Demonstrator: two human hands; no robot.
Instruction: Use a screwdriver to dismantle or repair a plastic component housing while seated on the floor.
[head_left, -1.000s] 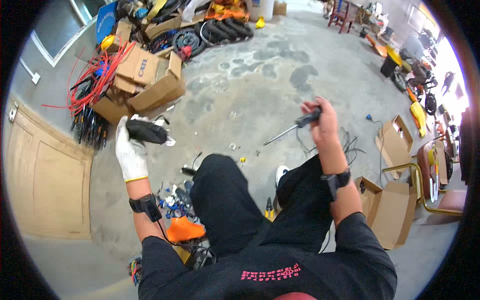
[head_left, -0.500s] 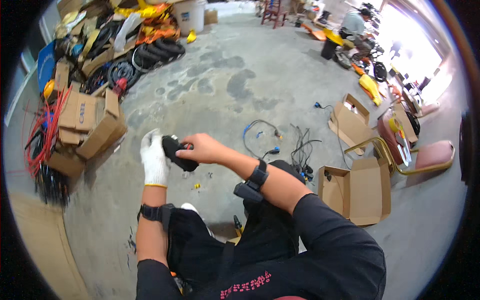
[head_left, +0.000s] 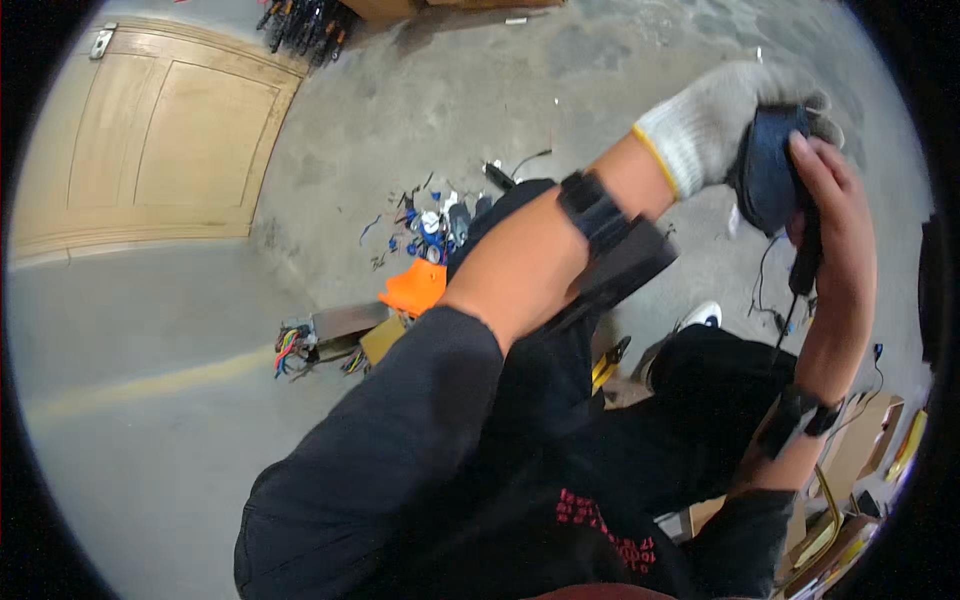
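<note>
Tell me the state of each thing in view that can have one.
Black, rounded, oblong object: gripped in the left hand
White, yellow-cuffed knit glove: worn on that hand
Dark-handled screwdriver: held in the bare right hand, shaft toward the body
Pale wooden panelled door: apparently shut
Orange plastic-looking piece: lying beside scattered small parts
Yellow-handled tool: open or shut unclear

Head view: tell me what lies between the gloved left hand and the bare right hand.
A dark, rounded object lies between the gloved left hand and the bare right hand, touching both, in the head view.
</note>
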